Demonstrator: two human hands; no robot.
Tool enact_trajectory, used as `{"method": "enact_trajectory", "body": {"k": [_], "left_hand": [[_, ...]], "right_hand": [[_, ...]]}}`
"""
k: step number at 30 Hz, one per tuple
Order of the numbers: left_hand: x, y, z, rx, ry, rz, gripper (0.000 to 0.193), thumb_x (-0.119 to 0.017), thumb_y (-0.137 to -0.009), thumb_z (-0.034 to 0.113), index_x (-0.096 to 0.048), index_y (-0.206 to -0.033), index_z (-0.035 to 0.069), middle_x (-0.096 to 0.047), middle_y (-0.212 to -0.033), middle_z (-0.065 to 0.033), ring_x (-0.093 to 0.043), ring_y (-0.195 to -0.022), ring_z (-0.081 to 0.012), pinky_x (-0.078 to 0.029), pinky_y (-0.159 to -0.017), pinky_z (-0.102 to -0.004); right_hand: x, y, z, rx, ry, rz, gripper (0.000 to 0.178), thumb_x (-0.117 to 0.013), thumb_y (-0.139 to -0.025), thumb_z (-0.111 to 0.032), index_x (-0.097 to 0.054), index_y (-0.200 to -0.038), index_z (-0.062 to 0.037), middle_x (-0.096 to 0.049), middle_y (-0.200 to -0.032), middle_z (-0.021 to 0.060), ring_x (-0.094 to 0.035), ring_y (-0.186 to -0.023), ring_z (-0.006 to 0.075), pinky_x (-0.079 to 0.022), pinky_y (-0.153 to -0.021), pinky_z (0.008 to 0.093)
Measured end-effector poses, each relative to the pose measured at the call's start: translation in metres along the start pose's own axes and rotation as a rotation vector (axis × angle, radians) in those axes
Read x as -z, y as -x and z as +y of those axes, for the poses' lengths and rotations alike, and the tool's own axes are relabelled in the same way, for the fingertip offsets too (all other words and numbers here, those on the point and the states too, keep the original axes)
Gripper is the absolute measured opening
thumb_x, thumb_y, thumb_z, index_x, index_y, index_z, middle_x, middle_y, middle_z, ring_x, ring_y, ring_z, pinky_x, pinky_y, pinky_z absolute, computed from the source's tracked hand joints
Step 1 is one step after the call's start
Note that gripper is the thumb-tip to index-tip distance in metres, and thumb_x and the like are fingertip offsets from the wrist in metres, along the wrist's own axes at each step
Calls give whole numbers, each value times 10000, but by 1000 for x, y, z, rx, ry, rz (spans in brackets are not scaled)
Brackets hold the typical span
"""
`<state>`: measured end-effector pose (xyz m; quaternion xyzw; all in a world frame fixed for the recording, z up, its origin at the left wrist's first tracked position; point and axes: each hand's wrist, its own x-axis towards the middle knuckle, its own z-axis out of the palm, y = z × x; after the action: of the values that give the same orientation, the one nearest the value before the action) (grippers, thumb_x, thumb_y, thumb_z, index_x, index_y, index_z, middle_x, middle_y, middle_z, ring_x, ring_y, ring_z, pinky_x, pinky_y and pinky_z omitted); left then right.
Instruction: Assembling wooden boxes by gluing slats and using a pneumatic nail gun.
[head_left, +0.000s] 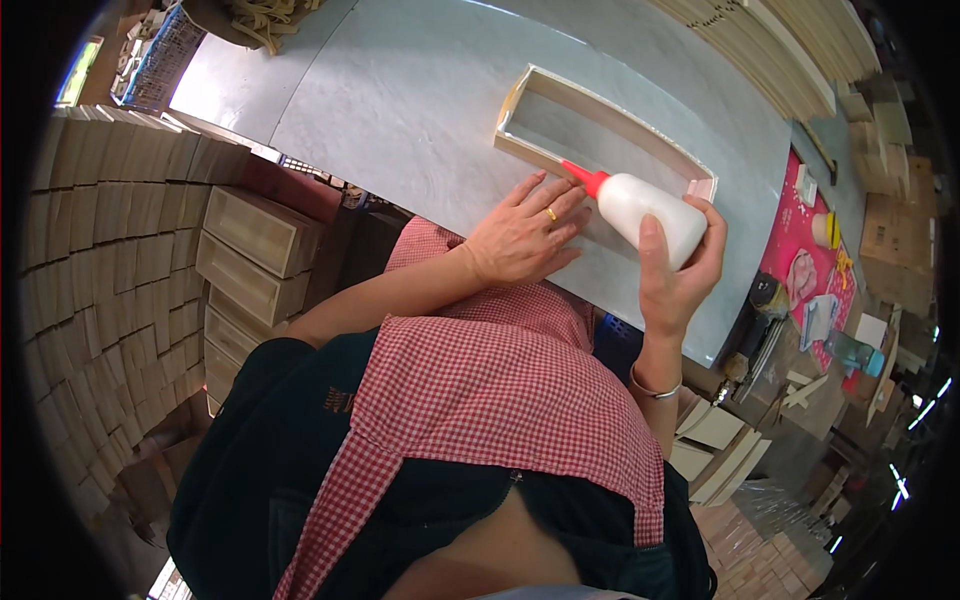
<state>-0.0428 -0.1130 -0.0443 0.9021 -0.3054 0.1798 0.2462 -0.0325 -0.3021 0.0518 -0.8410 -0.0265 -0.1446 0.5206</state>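
Note:
My right hand (680, 270) is wrapped around a white glue bottle (645, 212) with a red nozzle. The bottle lies tilted, its tip pointing left at the near edge of a wooden frame (610, 108). This long, narrow rectangular frame rests on the grey table, and the table surface shows through its middle. White glue-like streaks run along parts of its top edge. My left hand (530, 228) is just left of the nozzle, near the frame's near side, with its fingers stretched out and nothing in them.
Stacked wooden pieces (100, 220) rise at the left, beside wooden boxes (250, 250). Long wooden strips (770, 50) lie at the table's far right. A container of pale bands (225, 20) stands at the far left. A pink cloth (785, 230) carries small items on the right.

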Motion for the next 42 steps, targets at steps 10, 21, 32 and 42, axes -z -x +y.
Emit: {"method": "enact_trajectory", "body": {"k": [10, 21, 32, 42], "left_hand": [[4, -4, 4, 20, -3, -73, 443, -685, -889, 330, -616, -1242, 72, -488, -1455, -133, -414, -1402, -288, -274, -1198, -479], [0, -1, 6, 43, -26, -86, 448, -691, -883, 324, -614, -1248, 75, -485, -1463, -106, -412, -1406, -273, -267, -1201, -471], [1, -9, 7, 52, -28, -109, 466, -701, -878, 301, -623, -1268, 58, -478, -1483, -108, -426, -1398, -279, -267, -1200, -474], [5, -3, 13, 36, -26, -97, 471, -729, -844, 258, -640, -1258, 50, -523, -1449, -139, -469, -1368, -329, -298, -1177, -492]], "right_hand": [[65, 15, 25, -25, 159, 156, 458, -733, -867, -206, -557, -1248, -24, -611, -1158, 145, -620, -927, 254, -563, -643, 292], [116, 27, 26, -190, 248, 303, 443, -752, -844, -179, -571, -1210, -8, -634, -1113, 144, -612, -946, 253, -516, -866, 355], [138, 24, 47, -158, 243, 365, 442, -720, -873, -215, -560, -1236, -20, -617, -1106, 160, -624, -791, 227, -543, -586, 270], [162, -75, 132, -186, 282, 691, 528, -764, -794, -267, -485, -1145, 11, -556, -1100, 183, -561, -941, 275, -499, -828, 385]]}}
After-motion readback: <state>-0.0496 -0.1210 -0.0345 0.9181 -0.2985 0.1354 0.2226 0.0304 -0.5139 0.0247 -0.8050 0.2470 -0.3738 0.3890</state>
